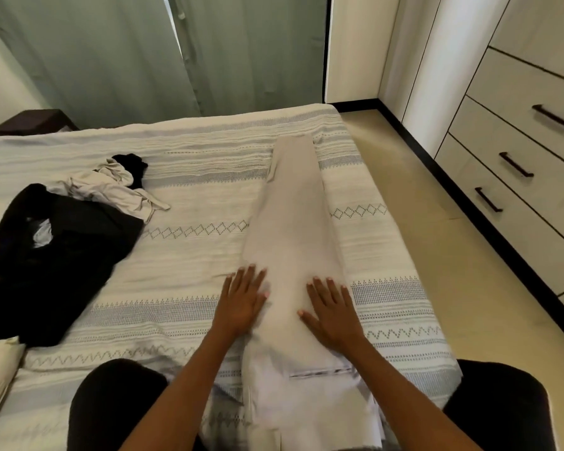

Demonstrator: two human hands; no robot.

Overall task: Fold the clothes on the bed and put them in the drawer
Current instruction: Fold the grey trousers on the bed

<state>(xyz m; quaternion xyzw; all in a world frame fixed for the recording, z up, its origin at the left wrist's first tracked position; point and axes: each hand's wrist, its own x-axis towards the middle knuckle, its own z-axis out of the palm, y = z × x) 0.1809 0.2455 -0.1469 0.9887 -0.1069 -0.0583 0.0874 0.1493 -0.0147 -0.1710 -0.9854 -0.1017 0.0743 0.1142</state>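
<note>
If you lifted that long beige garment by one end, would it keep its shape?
Probably not. The beige garment lies flat and follows the bed under the left hand and right hand, so it looks floppy and would likely droop. It seems thin, so probably light. Pushed, it would likely bunch up like the crumpled clothes nearby.

A long beige pair of trousers [293,242] lay lengthwise on the patterned white bedspread of the bed [192,190], toward its right side. Both hands, left hand [241,301] and right hand [331,314], rested flat on it. A crumpled black garment [56,255] and a crumpled cream garment [111,187] lay well to the left; a white chest of drawers [515,151] stood right of the bed.
</note>
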